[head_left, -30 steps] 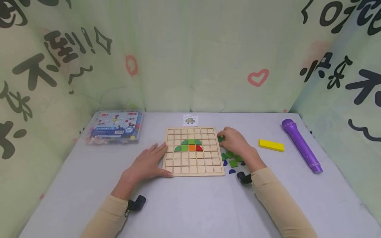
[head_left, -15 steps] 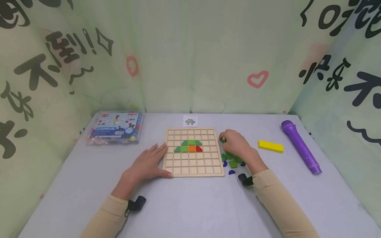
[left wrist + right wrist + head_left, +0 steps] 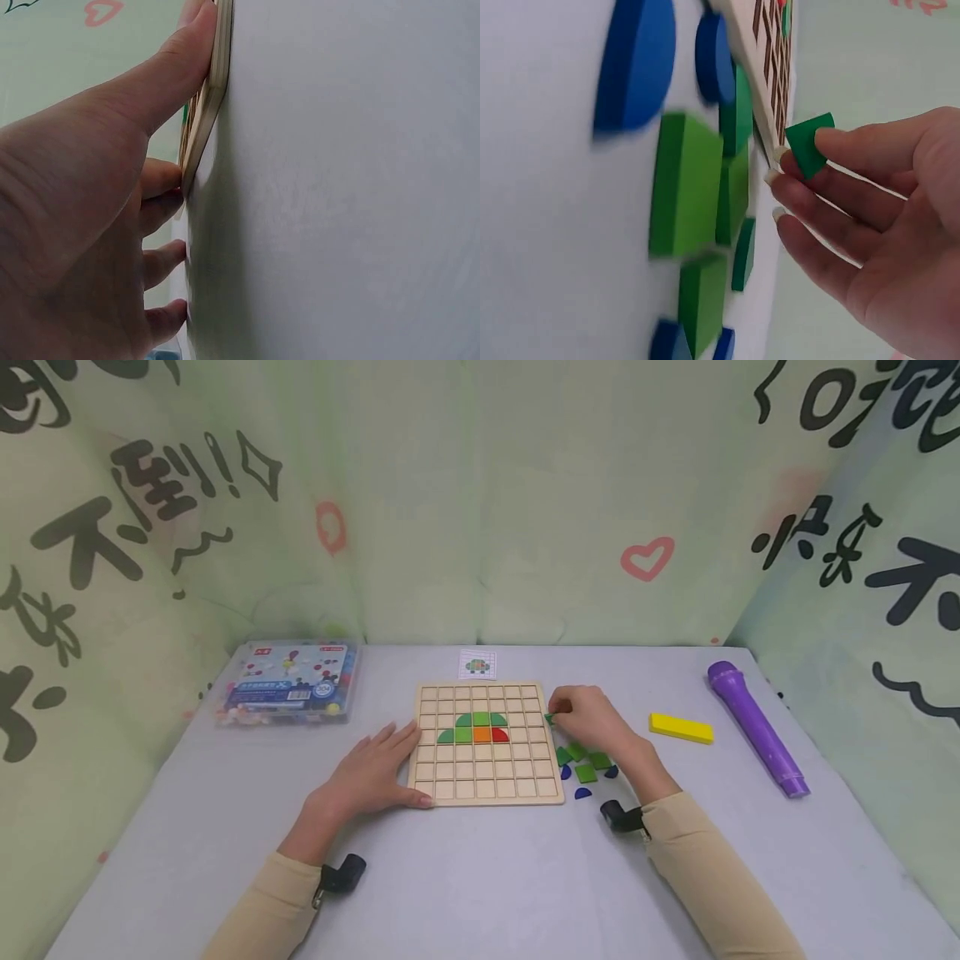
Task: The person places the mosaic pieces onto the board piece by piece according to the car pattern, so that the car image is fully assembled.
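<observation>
In the head view a wooden grid board (image 3: 446, 790) lies mid-table. Green, orange and red pieces fill two short rows on it, among them an orange square (image 3: 482, 735) and a red quarter-circle (image 3: 500, 736). My left hand (image 3: 373, 772) rests against the board's left side, thumb on the near left corner, fingers spread. Just off the right edge, my right hand (image 3: 592, 720) pinches a small dark green piece (image 3: 802, 144) between thumb and fingers, raised above the table. Below that hand lie light green squares (image 3: 681, 184), dark green pieces (image 3: 739, 112) and blue rounded pieces (image 3: 634, 67).
Behind the board lies a small picture card (image 3: 477, 665). A clear box (image 3: 288, 683) with a printed label stands at the back left. To the right are a yellow block (image 3: 681, 728) and a purple tube (image 3: 757, 727) with a knobbed end.
With the dark green piece, my right hand shifted slightly right, then back left toward the board's edge. My left hand and the pieces on the board stay as they were.
</observation>
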The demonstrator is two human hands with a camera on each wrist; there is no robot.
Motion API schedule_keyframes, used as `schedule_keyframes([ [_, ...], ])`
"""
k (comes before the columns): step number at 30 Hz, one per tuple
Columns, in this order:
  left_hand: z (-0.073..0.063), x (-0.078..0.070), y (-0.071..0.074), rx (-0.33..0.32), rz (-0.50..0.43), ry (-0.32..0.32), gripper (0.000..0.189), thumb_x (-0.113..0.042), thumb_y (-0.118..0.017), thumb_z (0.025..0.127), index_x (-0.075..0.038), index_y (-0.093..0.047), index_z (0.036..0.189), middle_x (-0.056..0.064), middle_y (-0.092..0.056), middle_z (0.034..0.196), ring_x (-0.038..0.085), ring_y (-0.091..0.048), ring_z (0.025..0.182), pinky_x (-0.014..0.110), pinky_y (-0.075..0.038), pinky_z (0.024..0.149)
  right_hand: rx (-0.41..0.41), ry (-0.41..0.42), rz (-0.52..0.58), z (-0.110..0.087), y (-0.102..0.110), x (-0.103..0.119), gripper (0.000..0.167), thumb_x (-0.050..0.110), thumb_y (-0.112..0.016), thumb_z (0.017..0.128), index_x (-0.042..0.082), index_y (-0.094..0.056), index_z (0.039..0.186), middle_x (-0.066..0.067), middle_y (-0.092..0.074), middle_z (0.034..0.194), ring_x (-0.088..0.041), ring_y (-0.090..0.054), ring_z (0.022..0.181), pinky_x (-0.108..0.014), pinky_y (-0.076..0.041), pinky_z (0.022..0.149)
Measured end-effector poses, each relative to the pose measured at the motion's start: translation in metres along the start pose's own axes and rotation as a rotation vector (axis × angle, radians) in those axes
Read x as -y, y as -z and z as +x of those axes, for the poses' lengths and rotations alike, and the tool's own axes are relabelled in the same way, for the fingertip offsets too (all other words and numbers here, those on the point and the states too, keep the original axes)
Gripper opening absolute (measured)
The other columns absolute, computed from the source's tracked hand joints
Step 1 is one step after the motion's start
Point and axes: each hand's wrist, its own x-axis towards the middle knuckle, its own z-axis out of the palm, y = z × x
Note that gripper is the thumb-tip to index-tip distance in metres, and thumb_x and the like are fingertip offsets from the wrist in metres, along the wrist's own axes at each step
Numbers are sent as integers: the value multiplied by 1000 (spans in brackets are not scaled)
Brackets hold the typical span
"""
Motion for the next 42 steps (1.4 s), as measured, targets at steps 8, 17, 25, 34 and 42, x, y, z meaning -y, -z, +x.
schedule_keyframes([
  [8,0,3,-3,4,-19,6,116,-72,-73,71,-11,-26,158,4,-22,167,38,-18,154,61,-21,122,41,67,121,5,-16,12,6,5,-68,89,7,-72,93,-6,-69,89,-19,-57,82,-28,-49,72],
  [17,3,4,-4,10,-10,6,117,-74,-72,71,-13,-25,159,2,-21,167,36,-17,154,61,-20,123,-4,70,48,6,-31,26,7,5,-67,91,7,-72,95,-6,-69,88,-20,-56,79,-30,-50,71],
  [25,3,4,-5,5,-9,3,117,-74,-72,70,-11,-26,158,3,-22,167,37,-18,154,61,-21,122,38,94,-107,-2,-30,33,16,7,-67,91,6,-78,102,-7,-75,105,-20,-68,93,-38,-59,85],
  [34,3,4,-5,9,-10,7,117,-73,-73,71,-11,-26,158,3,-22,167,37,-18,154,61,-20,123,71,90,-84,-7,-16,21,26,3,-60,91,7,-76,111,-6,-73,102,-17,-59,81,-28,-52,71],
  [42,2,3,-3,13,-4,9,117,-73,-73,71,-12,-26,158,4,-21,167,38,-17,154,61,-20,123,57,45,-116,-13,6,-4,28,2,-56,91,5,-75,111,-7,-71,97,-19,-57,80,-27,-50,69],
])
